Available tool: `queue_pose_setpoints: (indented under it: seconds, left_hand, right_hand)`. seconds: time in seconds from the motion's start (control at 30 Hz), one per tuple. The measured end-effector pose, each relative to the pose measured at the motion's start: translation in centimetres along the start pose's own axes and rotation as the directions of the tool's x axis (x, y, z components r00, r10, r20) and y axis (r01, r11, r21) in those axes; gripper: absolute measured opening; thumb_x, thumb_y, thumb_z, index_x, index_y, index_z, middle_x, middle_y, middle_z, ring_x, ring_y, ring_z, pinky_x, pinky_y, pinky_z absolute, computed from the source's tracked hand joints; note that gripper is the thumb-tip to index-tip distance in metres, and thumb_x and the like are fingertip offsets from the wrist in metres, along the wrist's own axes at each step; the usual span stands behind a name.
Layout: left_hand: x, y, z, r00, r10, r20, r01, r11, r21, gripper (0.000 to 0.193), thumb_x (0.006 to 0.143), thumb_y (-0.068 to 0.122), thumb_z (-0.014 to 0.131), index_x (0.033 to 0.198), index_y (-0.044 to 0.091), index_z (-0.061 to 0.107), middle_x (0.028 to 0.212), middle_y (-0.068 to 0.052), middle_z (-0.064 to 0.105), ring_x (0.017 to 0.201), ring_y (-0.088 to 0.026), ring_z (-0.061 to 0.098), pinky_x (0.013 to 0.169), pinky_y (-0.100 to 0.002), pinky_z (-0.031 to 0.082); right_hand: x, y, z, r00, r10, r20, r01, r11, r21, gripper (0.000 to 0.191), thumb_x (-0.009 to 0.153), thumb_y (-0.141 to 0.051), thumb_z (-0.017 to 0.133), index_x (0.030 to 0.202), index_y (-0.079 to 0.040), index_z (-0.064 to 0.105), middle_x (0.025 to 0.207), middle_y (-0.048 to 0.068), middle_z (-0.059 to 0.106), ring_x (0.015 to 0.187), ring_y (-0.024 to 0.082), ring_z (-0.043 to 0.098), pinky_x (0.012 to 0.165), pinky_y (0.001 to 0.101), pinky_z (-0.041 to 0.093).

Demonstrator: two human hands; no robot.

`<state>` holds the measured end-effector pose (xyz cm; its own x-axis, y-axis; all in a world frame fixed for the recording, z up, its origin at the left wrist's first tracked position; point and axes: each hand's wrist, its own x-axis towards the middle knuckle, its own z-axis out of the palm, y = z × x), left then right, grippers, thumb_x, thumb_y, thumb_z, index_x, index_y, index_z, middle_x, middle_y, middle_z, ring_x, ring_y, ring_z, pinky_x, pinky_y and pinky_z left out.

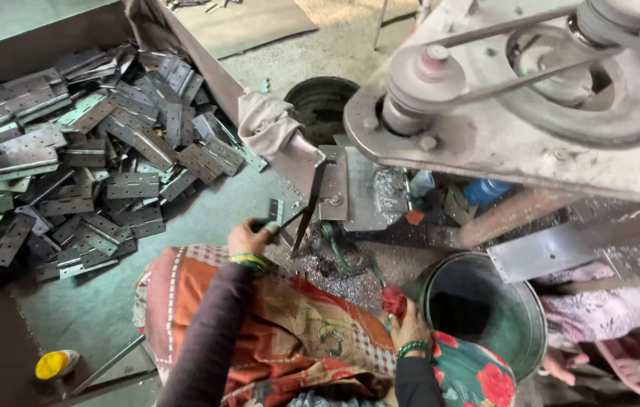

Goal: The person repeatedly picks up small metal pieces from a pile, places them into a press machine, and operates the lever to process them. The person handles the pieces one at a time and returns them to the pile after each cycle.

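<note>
Kneeling view down over a patterned cloth (290, 332) spread across the lap. Left hand (248, 237) closed round a small grey metal hinge plate (275, 210), thumb and fingers pinched on its lower end, plate held upright just beside the dark slanted bar (308, 207) of the machine. Right hand (409, 325) curled shut on a fold of red cloth (393, 300), right against the rim of the metal bucket (486, 313).

Containers:
- Large dark tray or bin (3, 45), upper left, holds a loose heap of grey hinge plates (86, 158), piled every way, thickest toward the far wall; bare floor of the bin shows along the near side.
- Metal bucket, lower right, mouth open; inside dark, contents cannot be told.
- Round black tub (320, 102) behind the machine, interior in shadow.
- Small yellow-capped bottle (56, 364) lying on its side, lower left.

Edges and room:
- Belt pulley (429, 71) and grey machine plate (486, 143) overhang the work spot from the upper right.
- Metal shavings (335, 275) litter the ground between both hands.
- Open grey floor (207, 215) lies between heap and left hand.
- Right side crowded: bucket, flat steel strip (561, 252), pink cloth (599, 313) all close together.
</note>
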<state>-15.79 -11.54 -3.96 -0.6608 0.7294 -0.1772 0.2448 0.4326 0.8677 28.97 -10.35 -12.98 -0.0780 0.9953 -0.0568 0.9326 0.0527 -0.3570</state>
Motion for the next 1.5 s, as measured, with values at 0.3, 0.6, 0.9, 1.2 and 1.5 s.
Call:
queue_pose_setpoints:
  seconds: [0.3,0.6,0.9,1.2,1.5]
  left_hand:
    - [-4.5,10.3,13.5,0.985,0.172,0.019,-0.172,0.985,-0.016,0.042,0.078,0.033,0.084,0.112,0.011,0.073,0.102,-0.014,0.077,0.097,-0.034,0.074,0.087,-0.042,0.057]
    - [-8.0,12.8,13.0,0.931,0.338,0.138,-0.365,0.868,0.336,0.055,0.087,0.017,0.068,0.139,0.012,0.052,0.134,-0.015,0.059,0.12,-0.034,0.06,0.097,-0.048,0.052]
    - [-5.3,11.3,16.1,0.762,0.636,0.122,-0.609,0.64,0.468,0.056,0.082,0.026,0.07,0.135,0.009,0.062,0.144,-0.005,0.058,0.15,-0.028,0.036,0.121,-0.07,0.0]
    - [-2.7,13.2,17.1,0.857,0.464,0.226,-0.51,0.696,0.505,0.056,0.08,0.022,0.068,0.134,0.012,0.061,0.147,-0.006,0.057,0.143,-0.031,0.043,0.121,-0.07,-0.003]
    - [-3.6,10.9,17.9,0.793,0.58,0.188,-0.548,0.544,0.635,0.054,0.094,0.024,0.054,0.146,0.011,0.052,0.156,-0.005,0.049,0.152,-0.025,0.034,0.121,-0.069,-0.006]
  right_hand:
    - [0.0,-0.1,-0.2,1.0,-0.015,0.02,0.015,1.0,0.018,0.065,0.083,-0.035,0.076,0.139,-0.02,0.046,0.128,0.018,0.063,0.115,0.04,0.062,0.091,0.0506,0.052]
    - [0.2,-0.2,0.2,1.0,0.012,0.022,-0.012,1.0,0.022,0.071,0.081,-0.036,0.078,0.141,-0.022,0.044,0.129,0.016,0.061,0.119,0.039,0.06,0.096,0.0488,0.051]
    - [2.3,-3.2,-6.1,0.936,0.082,0.344,-0.039,0.991,-0.13,0.067,0.088,-0.046,0.073,0.137,-0.012,0.044,0.125,0.024,0.064,0.113,0.043,0.064,0.095,0.0498,0.054]
    - [1.5,-4.0,-4.5,0.974,0.081,0.213,-0.031,0.973,-0.229,0.064,0.085,-0.048,0.074,0.127,-0.012,0.041,0.124,0.025,0.061,0.111,0.043,0.064,0.093,0.0527,0.053]
    - [3.7,-3.4,-6.0,0.904,0.174,0.39,-0.067,0.96,-0.272,0.069,0.089,-0.05,0.072,0.134,-0.009,0.039,0.12,0.024,0.066,0.111,0.043,0.066,0.093,0.0529,0.053]
